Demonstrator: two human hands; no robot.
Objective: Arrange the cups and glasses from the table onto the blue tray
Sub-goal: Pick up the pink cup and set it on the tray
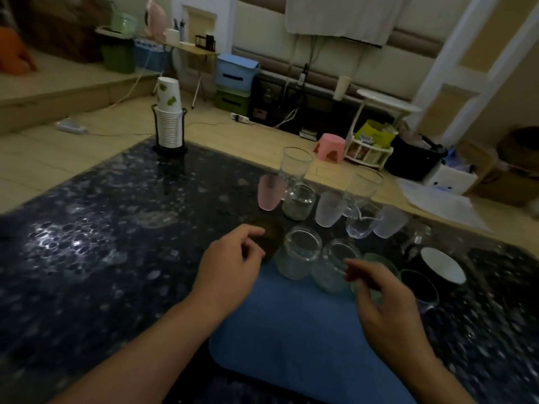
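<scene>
The blue tray [291,330] lies on the dark table right in front of me. Along its far edge stand a dark olive cup [272,233], two clear jars [300,252] [335,268] and a green cup [382,262]. My left hand [230,260] curls its thumb and forefinger around the left side of the dark olive cup. My right hand [385,304] is blurred, its curled fingers covering the green cup's near side; whether they hold it I cannot tell. Beyond the tray stand a pink cup [269,195], another jar [299,201], frosted cups [329,209] and tall glasses [294,163].
A white-lined dark bowl [443,265] and a dark glass [420,287] sit right of the tray. At the table's far left corner, a black rack holds stacked paper cups [169,121]. The table's far edge runs behind the glasses, with floor clutter beyond.
</scene>
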